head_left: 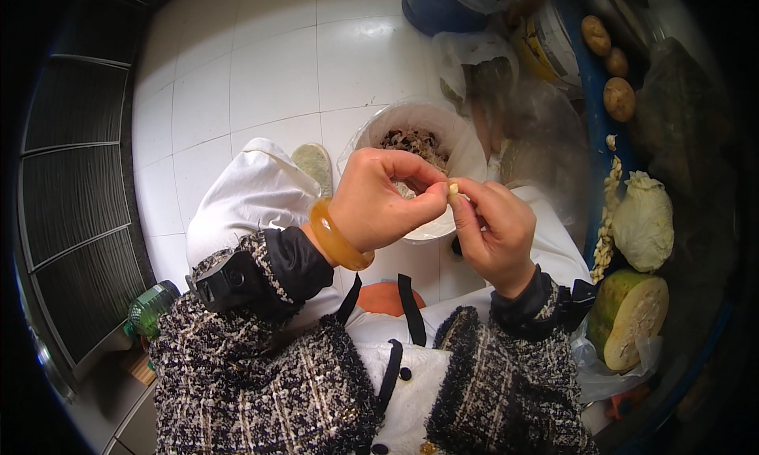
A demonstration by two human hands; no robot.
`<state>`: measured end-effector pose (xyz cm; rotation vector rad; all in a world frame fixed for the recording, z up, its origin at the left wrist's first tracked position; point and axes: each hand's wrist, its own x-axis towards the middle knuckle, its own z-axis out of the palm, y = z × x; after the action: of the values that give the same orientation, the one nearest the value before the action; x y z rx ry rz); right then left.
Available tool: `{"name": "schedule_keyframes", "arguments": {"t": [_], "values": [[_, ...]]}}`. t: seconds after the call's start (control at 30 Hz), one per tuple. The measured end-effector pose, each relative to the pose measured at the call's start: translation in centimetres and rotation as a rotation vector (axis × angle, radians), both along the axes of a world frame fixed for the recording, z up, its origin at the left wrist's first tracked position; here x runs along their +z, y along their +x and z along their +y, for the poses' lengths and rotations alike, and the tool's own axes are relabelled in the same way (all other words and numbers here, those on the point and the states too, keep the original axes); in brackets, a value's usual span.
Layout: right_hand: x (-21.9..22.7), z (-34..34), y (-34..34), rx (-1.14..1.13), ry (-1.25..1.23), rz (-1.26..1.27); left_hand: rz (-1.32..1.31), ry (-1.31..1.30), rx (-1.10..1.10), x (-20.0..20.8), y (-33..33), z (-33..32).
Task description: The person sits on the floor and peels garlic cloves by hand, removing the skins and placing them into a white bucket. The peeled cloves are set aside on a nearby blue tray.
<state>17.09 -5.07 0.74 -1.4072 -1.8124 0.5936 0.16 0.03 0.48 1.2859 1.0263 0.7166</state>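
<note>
A small pale garlic clove (453, 189) sits between the fingertips of both hands, in front of my body. My right hand (500, 230) pinches it between thumb and index finger. From the other side, my left hand (386, 206) meets it with thumb and forefinger pressed together; anything in that pinch is too small to make out. Both hands are above a bin (365, 131) lined with a whitish bag, which holds brown and grey scraps (417, 143). An amber bangle (336, 235) circles my left wrist.
On the blue-edged surface at right lie several potatoes (619, 99), a line of pale cloves (607, 218), a cabbage (644, 222) and a cut green gourd (632, 317). Plastic bags (545, 139) and a tub (549, 48) stand beyond the bin. A green bottle (152, 307) is at left.
</note>
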Motion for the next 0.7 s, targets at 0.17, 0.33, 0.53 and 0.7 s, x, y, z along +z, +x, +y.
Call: {"name": "schedule_keyframes", "arguments": {"t": [0.17, 0.33, 0.53, 0.7], "values": [[-0.01, -0.07, -0.18, 0.006, -0.016, 0.012, 0.057, 0.061, 0.009, 0.1, -0.11, -0.06], [0.05, -0.42, -0.2, -0.05, -0.17, 0.213, -0.03, -0.085, 0.038, -0.1, 0.04, -0.19], [-0.33, -0.52, -0.02, -0.114, -0.329, 0.41, -0.177, -0.283, 0.008, -0.07, -0.12, -0.09], [-0.2, -0.3, -0.01, -0.083, -0.214, 0.237, -0.118, -0.266, -0.036, 0.03, -0.16, 0.13]]}}
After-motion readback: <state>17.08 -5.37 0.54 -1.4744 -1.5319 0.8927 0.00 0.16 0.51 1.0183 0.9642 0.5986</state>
